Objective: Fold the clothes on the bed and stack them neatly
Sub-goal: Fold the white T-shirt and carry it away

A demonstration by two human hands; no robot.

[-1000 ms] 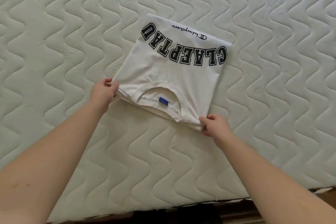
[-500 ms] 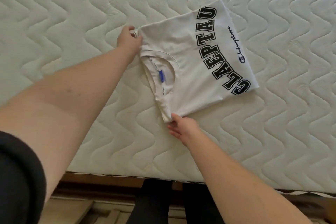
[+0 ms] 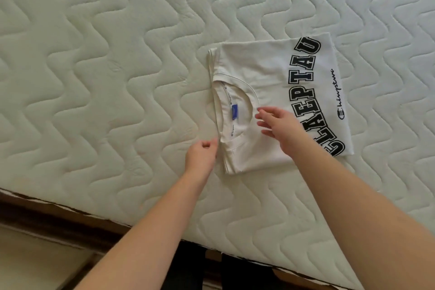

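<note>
A folded cream T-shirt [image 3: 263, 73] with black block letters and a blue neck label lies flat on the quilted mattress [image 3: 106, 77], collar side pointing left. My left hand [image 3: 200, 156] sits at the shirt's collar-side edge near its front corner, fingers loosely curled, fingertips just at the fabric. My right hand [image 3: 280, 129] is over the shirt beside the neckline, fingers spread and straight, holding nothing.
The mattress edge and a dark wooden bed frame [image 3: 58, 214] run along the bottom left. Pale floor [image 3: 35, 261] shows below it, and dark trouser legs [image 3: 230, 273] stand against the bed.
The shirt has been turned a quarter and now lies further right. Both hands have let go of its corners; the right hand moved over the top, the left to the collar edge.
</note>
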